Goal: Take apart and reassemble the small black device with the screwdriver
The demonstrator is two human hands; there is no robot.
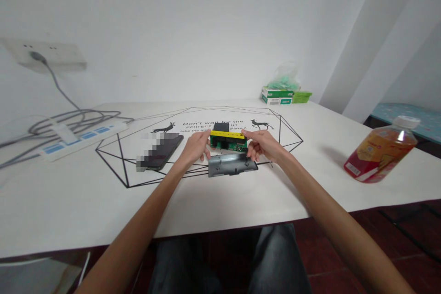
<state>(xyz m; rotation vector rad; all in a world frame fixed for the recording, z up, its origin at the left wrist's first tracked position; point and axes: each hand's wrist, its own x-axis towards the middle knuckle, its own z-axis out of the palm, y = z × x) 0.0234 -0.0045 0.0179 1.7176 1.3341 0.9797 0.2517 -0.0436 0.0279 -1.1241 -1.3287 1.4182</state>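
Observation:
Between my two hands is a green circuit board (228, 141) with a yellow strip along its top edge. My left hand (198, 146) grips its left end, fingers closed. At the other end, the thumb and fingers of my right hand (264, 145) are closed on the board. Just below it on the table lies a dark grey plastic casing half (232, 165), its inner side facing up. Behind the board a small black rectangular piece (221, 127) shows in part. A dark phone (165, 152), partly blurred out, lies left of my left hand.
A white power strip (84, 140) with coiled grey cables (69, 121) lies at the left. On the right stands a bottle of orange drink (381, 151). Green and white boxes (277, 96) with a plastic bag (285, 78) sit at the back. The white table's front edge (241, 227) is near my legs.

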